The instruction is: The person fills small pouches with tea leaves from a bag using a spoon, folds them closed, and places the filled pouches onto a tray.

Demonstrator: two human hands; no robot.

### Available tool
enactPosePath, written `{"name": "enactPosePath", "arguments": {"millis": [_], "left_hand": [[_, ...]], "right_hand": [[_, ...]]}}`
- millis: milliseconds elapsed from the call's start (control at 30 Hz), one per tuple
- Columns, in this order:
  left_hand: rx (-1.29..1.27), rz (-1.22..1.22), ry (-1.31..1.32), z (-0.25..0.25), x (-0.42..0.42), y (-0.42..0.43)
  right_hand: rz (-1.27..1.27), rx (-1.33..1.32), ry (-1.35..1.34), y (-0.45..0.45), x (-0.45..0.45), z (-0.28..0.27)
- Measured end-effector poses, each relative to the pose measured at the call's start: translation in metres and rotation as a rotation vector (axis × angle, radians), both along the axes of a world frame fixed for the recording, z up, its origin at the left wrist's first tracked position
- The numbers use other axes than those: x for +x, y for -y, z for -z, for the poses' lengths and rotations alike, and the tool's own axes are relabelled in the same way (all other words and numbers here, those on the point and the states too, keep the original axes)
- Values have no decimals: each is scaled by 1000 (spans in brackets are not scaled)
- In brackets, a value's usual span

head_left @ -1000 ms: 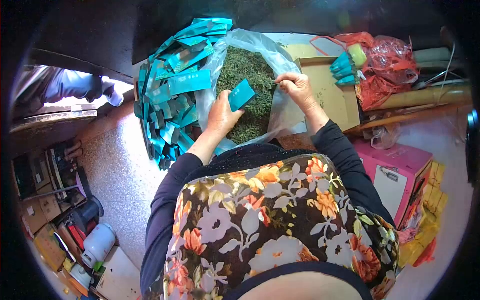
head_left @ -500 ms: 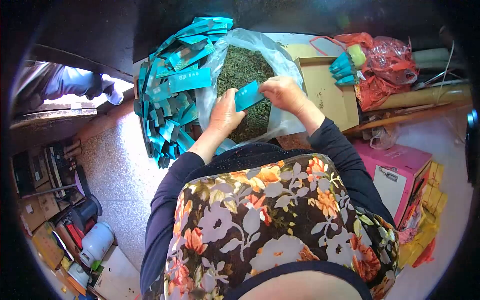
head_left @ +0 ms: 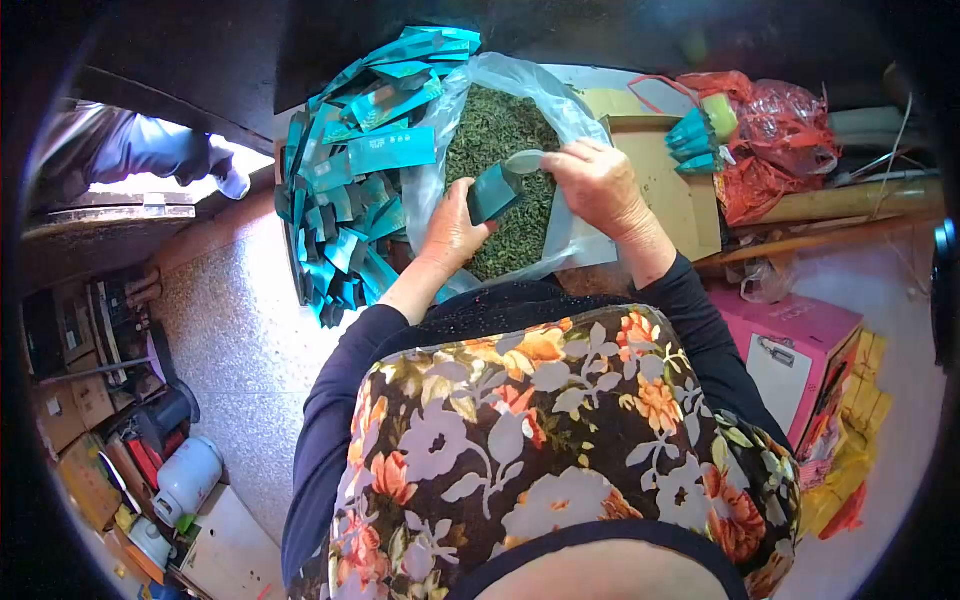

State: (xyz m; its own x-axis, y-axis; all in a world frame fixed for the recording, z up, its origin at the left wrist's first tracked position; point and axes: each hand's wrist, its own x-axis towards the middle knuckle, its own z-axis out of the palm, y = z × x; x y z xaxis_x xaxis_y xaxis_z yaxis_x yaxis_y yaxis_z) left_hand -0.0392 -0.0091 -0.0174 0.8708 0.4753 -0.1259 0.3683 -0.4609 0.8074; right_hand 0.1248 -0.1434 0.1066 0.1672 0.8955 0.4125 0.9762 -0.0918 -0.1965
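Note:
My left hand [head_left: 455,232] is closed around a small teal packet [head_left: 490,196], its mouth tilted up and to the right. Between the thumb and fingers of my right hand [head_left: 600,185] is a pale translucent spoon [head_left: 524,161], its bowl close to the packet's mouth. Whether the spoon touches the packet I cannot tell. Both hands are over a clear plastic bag [head_left: 585,122] full of dry green leaves [head_left: 498,122] that look like tea. To the left lies a big heap of teal packets [head_left: 385,150].
Right of the bag is a cardboard box [head_left: 668,180], with several teal packets [head_left: 692,140] at its edge and red plastic bags [head_left: 775,130] beyond. A pink box [head_left: 800,320] stands lower right. A white gas cylinder [head_left: 188,478] is on the lower left. Another person's leg [head_left: 165,155] shows upper left.
My right hand has moved off the packet's end and now holds the spoon beside its mouth. My left hand keeps the packet in about the same place, its mouth now turned more into view.

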Motion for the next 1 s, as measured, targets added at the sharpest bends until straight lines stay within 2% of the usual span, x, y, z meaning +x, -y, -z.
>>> {"name": "enactPosePath", "arguments": {"millis": [133, 233, 333, 500, 533, 633, 667, 733, 800, 867, 900, 1000], "left_hand": [[-9, -18, -45, 4, -3, -3], [-17, -40, -49, 3, -10, -3], [-7, -60, -36, -3, -15, -3], [-16, -45, 37, 5, -25, -6], [-4, -48, 19, 3, -25, -5], [-19, -47, -7, 2, -26, -7], [-16, -50, -22, 2, -26, -7], [-14, -53, -38, 3, -27, -7], [13, -50, -21, 4, -25, -7], [16, -50, -33, 1, -24, -7], [20, -49, -47, 0, -23, -6], [-27, -43, -69, -1, -20, -7]], "right_hand": [[260, 13, -179, 5, 6, 23], [457, -278, -326, 6, 8, 69], [462, -652, -380, -2, 3, 111], [610, -214, -601, -25, -9, 154], [640, -218, -544, -30, -8, 158], [624, -40, -632, -30, -5, 164], [623, -42, -632, -30, -4, 166], [606, 31, -844, -30, -2, 168], [594, 19, -847, -27, 3, 175], [580, 74, -1155, -24, 3, 171], [566, 137, -1219, -23, 0, 159], [547, 168, -1277, -19, 6, 153]]}}
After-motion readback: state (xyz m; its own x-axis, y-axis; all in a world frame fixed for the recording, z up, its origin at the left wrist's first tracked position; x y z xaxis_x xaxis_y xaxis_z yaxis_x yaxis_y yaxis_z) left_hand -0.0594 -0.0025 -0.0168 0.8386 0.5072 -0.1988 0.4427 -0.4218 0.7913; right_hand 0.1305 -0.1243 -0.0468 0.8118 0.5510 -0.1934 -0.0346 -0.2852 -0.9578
